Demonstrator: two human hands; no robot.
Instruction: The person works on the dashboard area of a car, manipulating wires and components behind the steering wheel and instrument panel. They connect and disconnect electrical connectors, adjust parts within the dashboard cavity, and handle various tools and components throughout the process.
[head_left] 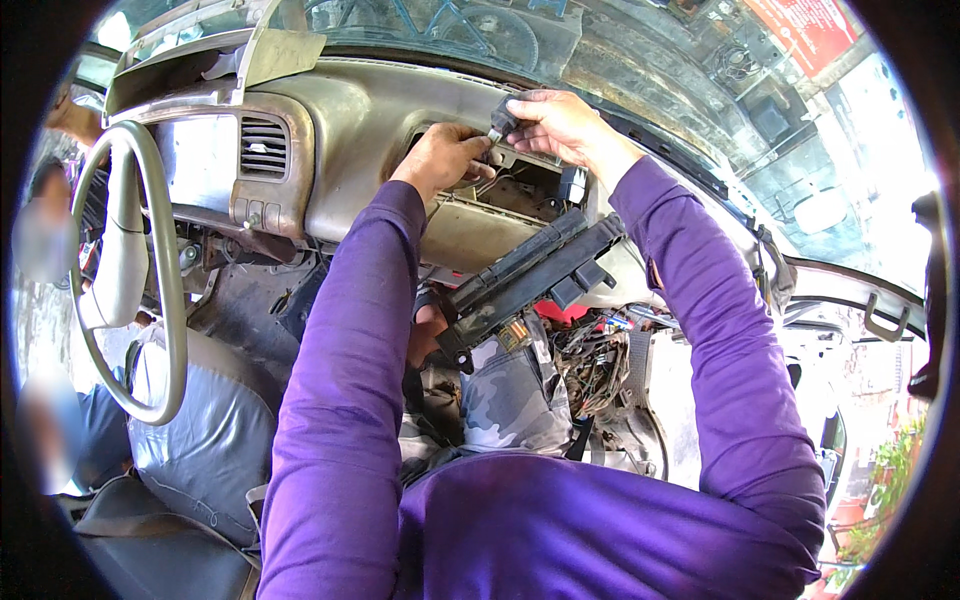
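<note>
Both of my hands are raised over an opening (528, 193) in the tan dashboard (365, 105). Between thumb and fingers, my right hand (562, 122) grips a small black block-shaped part (502, 117). A light-coloured piece (494, 136) shows just below that part, close to the fingers of my left hand (446, 157). My left fingers are closed there, and what they hold is too small to tell. Below the opening, a long black plastic housing (530, 285) rests at a slant above my camouflage-trousered legs (515, 400).
A steering wheel (176, 290) stands at the left, with a seat (205, 440) behind it. Bundled wires (605, 370) hang at the right of my legs. The windshield (640, 60) curves beyond the dashboard. Other people are partly visible at the far left.
</note>
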